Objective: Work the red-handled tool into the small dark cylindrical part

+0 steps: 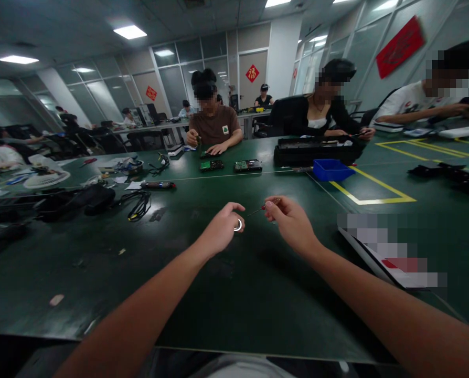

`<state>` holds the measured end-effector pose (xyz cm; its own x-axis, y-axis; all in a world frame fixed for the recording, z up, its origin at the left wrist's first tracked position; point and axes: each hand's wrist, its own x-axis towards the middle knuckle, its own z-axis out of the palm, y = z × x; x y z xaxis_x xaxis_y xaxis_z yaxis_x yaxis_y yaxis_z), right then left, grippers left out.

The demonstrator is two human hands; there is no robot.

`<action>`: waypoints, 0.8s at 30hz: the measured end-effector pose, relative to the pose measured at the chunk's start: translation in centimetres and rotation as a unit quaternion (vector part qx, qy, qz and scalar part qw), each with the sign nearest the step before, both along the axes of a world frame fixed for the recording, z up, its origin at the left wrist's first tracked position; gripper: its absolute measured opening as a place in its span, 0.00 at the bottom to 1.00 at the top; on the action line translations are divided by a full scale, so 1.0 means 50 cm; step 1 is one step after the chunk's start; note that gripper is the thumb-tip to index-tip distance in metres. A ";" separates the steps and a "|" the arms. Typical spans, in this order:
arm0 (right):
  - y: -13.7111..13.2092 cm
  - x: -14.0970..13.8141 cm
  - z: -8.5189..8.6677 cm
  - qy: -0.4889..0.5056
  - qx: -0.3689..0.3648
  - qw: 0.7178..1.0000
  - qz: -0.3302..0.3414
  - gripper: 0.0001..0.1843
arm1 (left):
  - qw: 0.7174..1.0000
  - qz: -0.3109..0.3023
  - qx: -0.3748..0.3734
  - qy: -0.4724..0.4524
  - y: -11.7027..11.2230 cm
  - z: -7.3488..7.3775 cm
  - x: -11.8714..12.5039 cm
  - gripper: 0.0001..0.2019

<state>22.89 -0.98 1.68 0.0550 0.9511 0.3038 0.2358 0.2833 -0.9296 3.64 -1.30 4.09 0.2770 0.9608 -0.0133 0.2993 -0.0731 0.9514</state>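
Note:
My right hand [293,220] pinches a small screwdriver [263,208] above the green table. Its thin shaft points left toward my other hand, and a bit of red shows near the fingers. Most of the handle is hidden by the hand. My left hand [224,228] hovers just left of the tip, apart from it. Its index finger reaches out while the lower fingers curl, with a gap between them. A white ring [238,225] shows at those curled fingers. I see nothing held in the left hand.
Two hard drives [248,165] lie ahead, before a seated person in brown. A blue bin [332,170] stands beside a long black case [317,152]. Coiled black cable [139,206] and a pen-shaped tool [158,185] lie left. A white-edged, blurred item [370,255] is by my right arm.

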 end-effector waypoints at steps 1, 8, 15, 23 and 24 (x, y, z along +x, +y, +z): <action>-0.001 0.000 0.002 -0.012 0.003 1.000 -0.005 0.14 | 1.000 -0.011 0.011 0.005 -0.003 -0.012 0.008 0.18; -0.011 0.000 0.005 -0.048 0.008 0.999 -0.017 0.18 | 0.982 -0.022 0.133 0.134 0.000 -0.086 -0.013 0.27; -0.014 -0.003 0.004 0.049 0.036 0.997 0.038 0.12 | 0.965 -0.030 0.231 0.123 0.025 -0.096 -0.035 0.15; -0.014 -0.008 -0.001 0.031 0.044 0.998 0.025 0.12 | 0.971 0.011 0.209 0.112 0.024 -0.094 -0.035 0.19; -0.015 -0.008 0.001 0.029 0.047 0.998 0.019 0.12 | 0.972 0.012 0.209 0.111 0.024 -0.095 -0.035 0.19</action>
